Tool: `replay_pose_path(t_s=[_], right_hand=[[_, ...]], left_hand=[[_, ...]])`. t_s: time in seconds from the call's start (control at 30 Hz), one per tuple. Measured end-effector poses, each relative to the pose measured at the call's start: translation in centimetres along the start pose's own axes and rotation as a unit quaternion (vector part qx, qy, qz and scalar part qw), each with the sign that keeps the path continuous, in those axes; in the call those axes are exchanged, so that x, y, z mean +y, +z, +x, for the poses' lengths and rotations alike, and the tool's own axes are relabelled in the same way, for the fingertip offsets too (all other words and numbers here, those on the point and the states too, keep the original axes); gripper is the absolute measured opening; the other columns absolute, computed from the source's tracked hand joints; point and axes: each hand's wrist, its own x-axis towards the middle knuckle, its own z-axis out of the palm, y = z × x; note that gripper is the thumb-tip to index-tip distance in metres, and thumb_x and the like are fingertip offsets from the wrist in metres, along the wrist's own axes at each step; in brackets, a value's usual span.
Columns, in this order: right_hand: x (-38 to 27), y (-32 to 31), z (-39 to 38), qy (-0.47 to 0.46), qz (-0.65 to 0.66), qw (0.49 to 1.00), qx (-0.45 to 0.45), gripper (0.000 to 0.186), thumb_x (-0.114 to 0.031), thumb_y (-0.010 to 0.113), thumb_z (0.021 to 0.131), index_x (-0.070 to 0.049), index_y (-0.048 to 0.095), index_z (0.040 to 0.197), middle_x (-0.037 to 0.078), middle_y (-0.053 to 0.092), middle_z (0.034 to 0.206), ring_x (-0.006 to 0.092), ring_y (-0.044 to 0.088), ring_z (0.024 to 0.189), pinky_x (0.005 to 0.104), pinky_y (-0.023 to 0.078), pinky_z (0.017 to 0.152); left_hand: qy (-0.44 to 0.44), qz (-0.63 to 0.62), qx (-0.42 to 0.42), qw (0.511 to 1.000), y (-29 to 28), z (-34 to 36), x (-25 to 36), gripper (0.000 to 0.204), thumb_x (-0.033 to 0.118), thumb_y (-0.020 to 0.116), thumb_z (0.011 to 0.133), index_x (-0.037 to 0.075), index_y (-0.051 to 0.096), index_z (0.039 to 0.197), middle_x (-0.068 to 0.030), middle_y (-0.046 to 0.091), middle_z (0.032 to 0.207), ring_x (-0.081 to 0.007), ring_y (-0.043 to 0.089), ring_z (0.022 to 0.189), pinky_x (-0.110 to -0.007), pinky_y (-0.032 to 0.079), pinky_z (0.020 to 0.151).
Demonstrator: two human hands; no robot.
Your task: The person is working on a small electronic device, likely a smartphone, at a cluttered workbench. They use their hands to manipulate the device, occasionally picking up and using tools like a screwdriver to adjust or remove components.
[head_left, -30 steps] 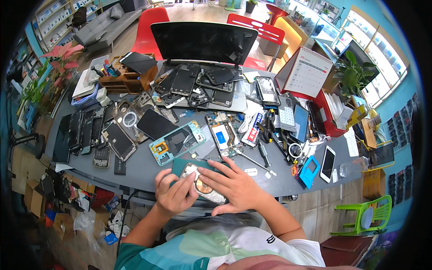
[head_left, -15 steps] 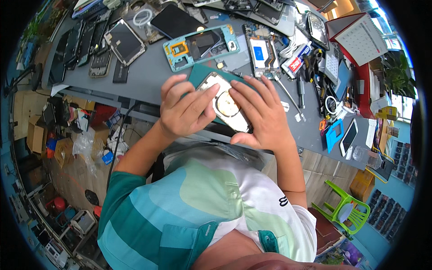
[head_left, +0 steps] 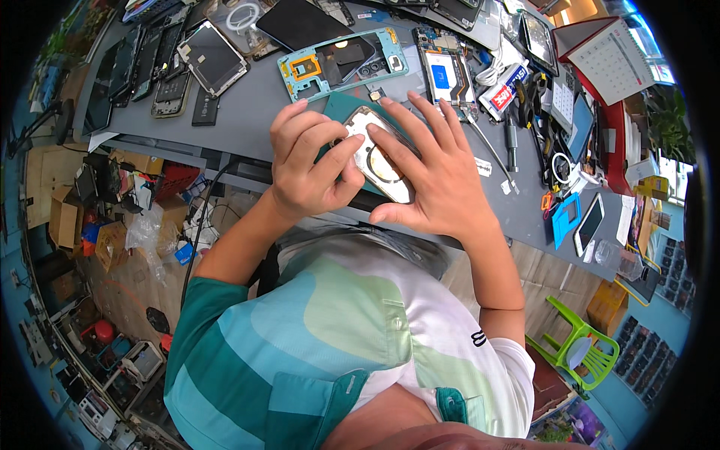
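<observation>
A phone panel (head_left: pixel 382 166) with a pale, stained face and a dark ring lies slanted on a green mat (head_left: pixel 341 106) at the near table edge. My left hand (head_left: pixel 311 165) is at its left side, fingers curled in a pinch, with the index fingertip against the panel's face. Whatever is between those fingers is too hidden to make out. Over the panel's right side rests my right hand (head_left: pixel 442 176), fingers stretched and spread. Its index fingertip touches the face near the ring, and its thumb extends by the panel's lower end.
Beyond the mat lies a light-blue phone frame (head_left: pixel 341 64). An opened phone (head_left: pixel 444 73) and a screwdriver (head_left: pixel 511 142) are to its right. Left are a tablet-like panel (head_left: pixel 212 58) and a battery (head_left: pixel 205 103). A desk calendar (head_left: pixel 611 64) stands at far right.
My right fingers have spread wider, and the index finger has bent onto the panel's face. My left fingers have curled in more. The whole view has shifted slightly.
</observation>
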Motion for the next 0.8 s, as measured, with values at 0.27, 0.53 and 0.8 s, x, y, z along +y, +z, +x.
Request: replay_pose_path(t_s=[0.27, 0.53, 0.8], right_hand=[[0.0, 0.1, -1.0, -0.072, 0.049, 0.995, 0.047, 0.099, -0.09, 0.076, 0.092, -0.004, 0.08, 0.139, 0.017, 0.07, 0.158, 0.0454, 0.063, 0.15, 0.0731, 0.038, 0.134], [0.2, 0.2, -0.9, -0.047, 0.046, 0.997, 0.041, 0.105, -0.088, 0.067, 0.102, 0.0, 0.07, 0.159, 0.019, 0.069, 0.159, 0.0429, 0.063, 0.148, 0.0683, 0.041, 0.133], [0.6, 0.5, -0.8, -0.051, 0.048, 0.997, 0.03, 0.105, -0.085, 0.068, 0.103, 0.002, 0.069, 0.161, 0.018, 0.067, 0.168, 0.0449, 0.059, 0.155, 0.0696, 0.037, 0.136]], left_hand=[[-0.019, 0.048, -0.061, 0.997, -0.3, 1.0, 0.7, 0.042, 0.031, 0.078, 0.096, 0.011, 0.089, 0.131, -0.0104, 0.076, 0.146, -0.0393, 0.064, 0.137, -0.066, 0.048, 0.124], [0.014, 0.024, -0.015, 1.0, -0.1, 1.6, 0.8, 0.026, 0.013, 0.089, 0.084, 0.006, 0.091, 0.109, -0.004, 0.081, 0.121, -0.0338, 0.072, 0.121, -0.063, 0.055, 0.118], [0.04, 0.004, 0.003, 0.999, 0.1, 1.3, 0.5, 0.026, 0.01, 0.091, 0.082, 0.007, 0.09, 0.108, -0.0046, 0.081, 0.119, -0.0336, 0.073, 0.119, -0.063, 0.057, 0.116]])
